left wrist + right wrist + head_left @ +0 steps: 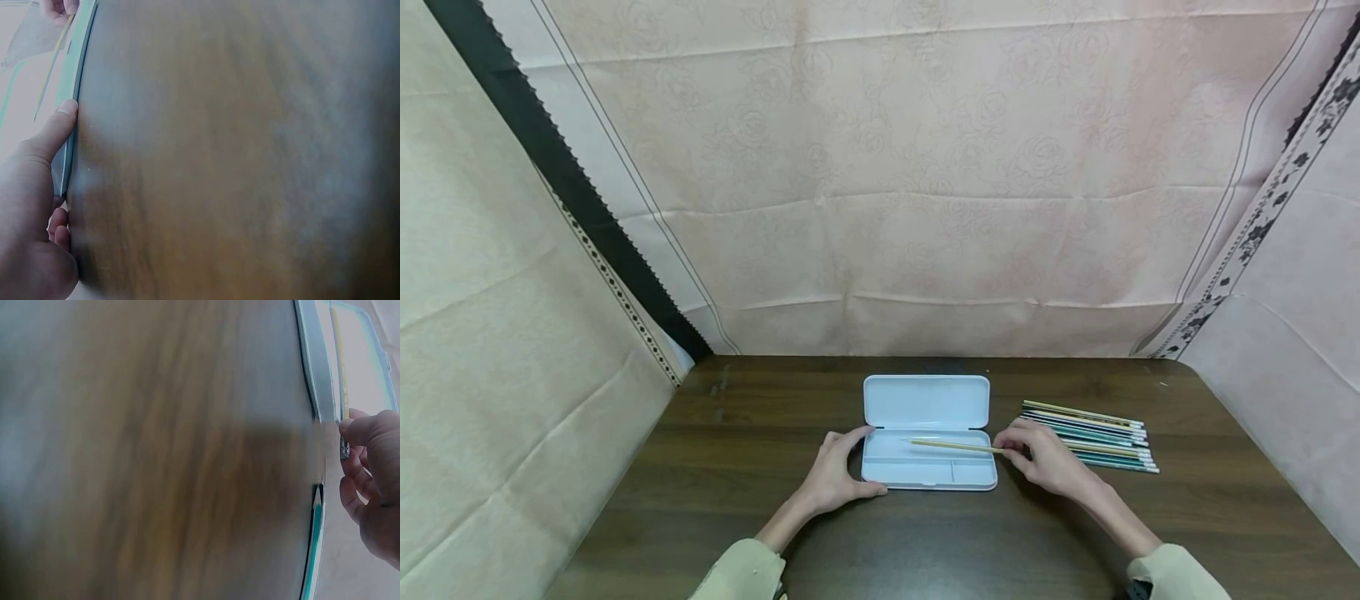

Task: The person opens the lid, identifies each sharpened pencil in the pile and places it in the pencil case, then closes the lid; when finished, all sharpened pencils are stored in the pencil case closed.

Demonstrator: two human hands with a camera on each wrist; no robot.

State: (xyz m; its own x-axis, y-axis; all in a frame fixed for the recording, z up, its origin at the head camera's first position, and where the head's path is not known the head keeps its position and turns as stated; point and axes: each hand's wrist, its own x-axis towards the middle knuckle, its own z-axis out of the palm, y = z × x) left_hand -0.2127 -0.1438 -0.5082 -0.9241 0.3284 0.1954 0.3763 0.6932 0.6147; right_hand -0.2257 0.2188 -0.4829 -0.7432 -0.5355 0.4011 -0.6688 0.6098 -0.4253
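Reaching forward from two pale green sleeves at the near edge, both hands are seen on a dark brown wooden surface (737,467). The left hand (833,479) is curled round the left end of a white plastic pencil case (925,467), with the thumb laid against the near left corner and the fingers (850,437) bent along the far side of that end; in the left wrist view the thumb is pressed flat on the case's edge. The right hand (1045,458) is placed just beside the right end of the case, and a slim yellow-tan wooden pencil (955,447) is pinched at its right end between thumb and fingers (1017,433). The pencil is held level and nearly parallel to the long side of the case, over the open tray, its tip pointing left toward the middle; whether it touches the tray cannot be told. The tray is shallow, rounded at the corners and split by a low ridge into a long far compartment and a narrower near one. The lid (927,402) is folded back flat behind the tray. Further right, a row of green, teal and yellow pencils with white ends (1097,437) is laid side by side on the surface, close behind the right hand. Beyond, pale pink cloth with a faint rose pattern (925,208) is hung as a backdrop.
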